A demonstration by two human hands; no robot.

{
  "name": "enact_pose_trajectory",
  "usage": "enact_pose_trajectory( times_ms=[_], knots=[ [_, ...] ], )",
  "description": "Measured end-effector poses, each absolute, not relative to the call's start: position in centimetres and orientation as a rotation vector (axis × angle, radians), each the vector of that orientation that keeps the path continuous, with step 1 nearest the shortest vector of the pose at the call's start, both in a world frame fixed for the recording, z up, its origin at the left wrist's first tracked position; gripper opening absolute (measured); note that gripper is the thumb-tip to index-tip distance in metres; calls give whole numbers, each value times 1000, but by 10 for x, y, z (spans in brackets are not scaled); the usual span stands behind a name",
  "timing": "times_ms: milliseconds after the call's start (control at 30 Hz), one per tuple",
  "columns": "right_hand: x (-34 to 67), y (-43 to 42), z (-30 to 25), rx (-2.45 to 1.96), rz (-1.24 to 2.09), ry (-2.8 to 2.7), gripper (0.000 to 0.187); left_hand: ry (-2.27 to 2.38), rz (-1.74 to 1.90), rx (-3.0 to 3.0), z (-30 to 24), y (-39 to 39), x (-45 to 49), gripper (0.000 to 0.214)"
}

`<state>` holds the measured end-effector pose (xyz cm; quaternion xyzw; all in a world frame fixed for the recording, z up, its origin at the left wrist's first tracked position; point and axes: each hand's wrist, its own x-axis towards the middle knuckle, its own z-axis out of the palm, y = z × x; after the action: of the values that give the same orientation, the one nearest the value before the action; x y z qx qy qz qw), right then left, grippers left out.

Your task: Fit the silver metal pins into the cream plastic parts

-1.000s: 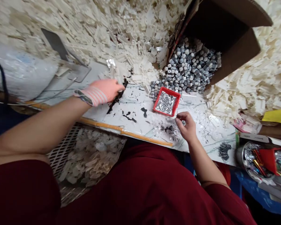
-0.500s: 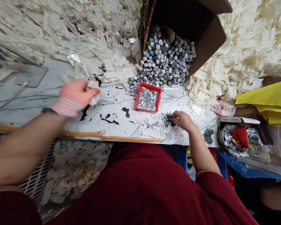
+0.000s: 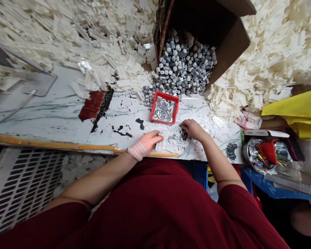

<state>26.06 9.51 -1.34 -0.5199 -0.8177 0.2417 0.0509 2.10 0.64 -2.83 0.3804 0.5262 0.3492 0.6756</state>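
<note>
While your right hand [image 3: 194, 130] pinches narrowly at the loose metal pins [image 3: 178, 139], a careless sweep of your gloved, half-curled left hand [image 3: 145, 145] could scatter them off the desk's front edge [image 3: 54, 146].

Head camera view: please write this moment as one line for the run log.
Left hand: pink glove, at white plastic pieces | Right hand: at small metal pins | Nearby: red tray, cardboard box
</note>
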Motion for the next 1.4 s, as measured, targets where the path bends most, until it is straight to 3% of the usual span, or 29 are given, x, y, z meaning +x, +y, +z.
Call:
enact_pose_trajectory(
  times_ms=[200,500,700,867,1000,1167,1267,1400],
  knots=[
    [226,48,-1,-1343,1185,-1895,20,1193,757,879,-15,7,39,19],
    [200,36,-2,-1378,1175,-1839,20,1304,748,919,5,6,34,15],
    [196,32,-6,-1384,749,-2092,13,1298,727,915,-5,5,36,17],
    [193,27,-10,-1511,955,-1946,16,1210,755,863,-15,3,37,18],
    [194,26,-9,-1450,851,-1990,13,1223,747,874,-17,3,35,19],
    [219,57,-11,-1401,1392,-1864,17,1180,717,925,-17,3,27,17],
    [230,90,-18,-1663,1118,-1816,11,1224,699,943,-22,6,25,17],
    [224,123,-23,-1871,800,-2209,15,1232,716,913,-34,7,23,18]
  ],
)
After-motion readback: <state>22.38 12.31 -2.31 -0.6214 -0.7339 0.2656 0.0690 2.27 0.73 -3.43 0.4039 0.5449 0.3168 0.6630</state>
